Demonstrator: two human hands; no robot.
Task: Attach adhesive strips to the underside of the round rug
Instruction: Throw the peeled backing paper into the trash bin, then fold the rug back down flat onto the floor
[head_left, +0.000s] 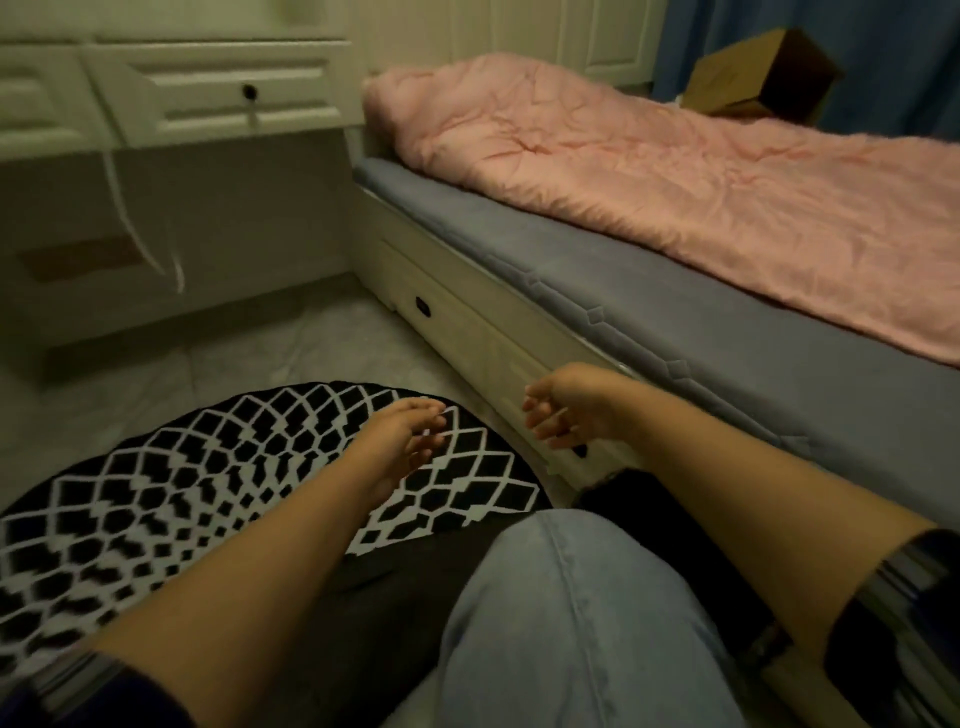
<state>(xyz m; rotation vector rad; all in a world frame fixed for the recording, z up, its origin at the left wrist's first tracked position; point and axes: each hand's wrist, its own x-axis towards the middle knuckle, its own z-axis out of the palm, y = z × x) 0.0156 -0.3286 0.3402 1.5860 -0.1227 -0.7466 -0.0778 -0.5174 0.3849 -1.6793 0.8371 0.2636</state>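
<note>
The round rug (171, 483) lies flat on the floor at the lower left, its black-and-white diamond pattern facing up. My left hand (402, 441) hovers over the rug's right part with relaxed fingers and holds nothing. My right hand (566, 405) hangs in the air to the right of the rug, in front of the bed's base, fingers loosely curled and empty. No adhesive strips are in sight. My knee in blue jeans (571, 613) sits between my forearms and covers the rug's near edge.
A bed (649, 291) with a grey mattress and pink blanket (701, 182) runs along the right, with a drawer (467, 322) in its base. White cabinets (208, 93) stand at the back left. A cardboard box (758, 78) sits at the bed's far end. Grey tile floor (260, 353) lies beyond the rug.
</note>
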